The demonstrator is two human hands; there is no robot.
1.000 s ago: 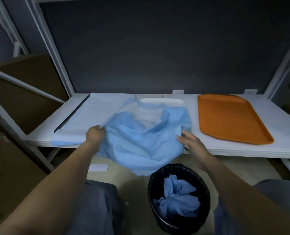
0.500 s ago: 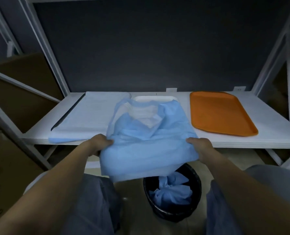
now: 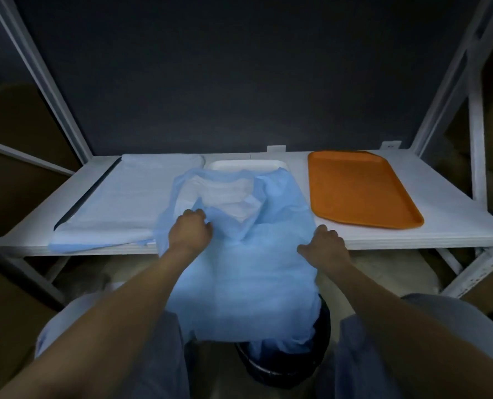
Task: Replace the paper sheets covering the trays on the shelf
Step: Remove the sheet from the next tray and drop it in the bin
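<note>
Two hands are on one blue paper sheet [image 3: 245,283]; it lies crumpled over the white tray [image 3: 248,165] at the middle of the shelf [image 3: 455,228]; its near half hangs over the shelf's front edge and down in front of the black bin [image 3: 282,367] on the floor. Left hand [image 3: 190,231]: fingers curled into a bunched fold of the sheet, above the tray's near left part; grasp confirmed. Right hand [image 3: 324,246]: at the sheet's right edge by the shelf's front lip; fingers bent down and gripping the paper; fingertips hidden. White tray: only the far rim is plainly exposed; a white patch shows inside the opened fold, tray or sheet underside not determinable. Orange tray [image 3: 360,188]: bare, to the right, just apart from the sheet. Pale sheet [image 3: 130,197] at left: lying flat, a dark edge showing along its left side; the crumpled sheet overlaps its right margin. Bin: mostly hidden behind the hanging paper.
</note>
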